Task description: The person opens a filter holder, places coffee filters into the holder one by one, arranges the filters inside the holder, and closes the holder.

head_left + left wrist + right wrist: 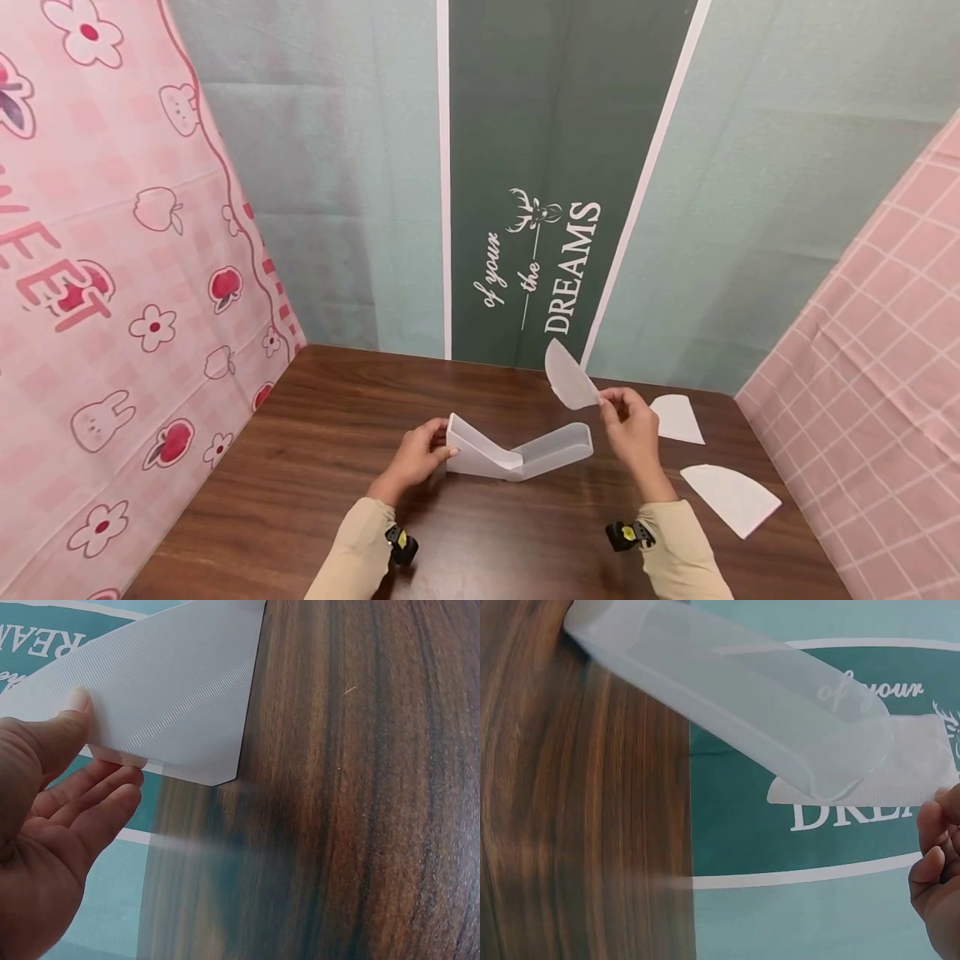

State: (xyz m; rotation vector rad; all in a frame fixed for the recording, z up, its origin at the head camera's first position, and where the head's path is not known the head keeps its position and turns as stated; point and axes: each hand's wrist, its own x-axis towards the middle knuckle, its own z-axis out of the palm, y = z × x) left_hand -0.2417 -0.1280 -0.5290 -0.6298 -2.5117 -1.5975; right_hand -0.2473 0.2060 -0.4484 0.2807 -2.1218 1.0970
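Observation:
A translucent white plastic V-shaped holder stands on the table, its two open-topped arms spread apart. My left hand pinches the end of its left arm, with the thumb on the near face, as the holder in the left wrist view also shows. Above the other arm, my right hand pinches a fan-shaped white paper coffee filter by one corner. In the right wrist view, the holder covers part of that filter.
Two more white paper filters, a farther one and a nearer one, lie at the right of the brown wooden table. A printed green cloth hangs behind; pink cloths flank both sides.

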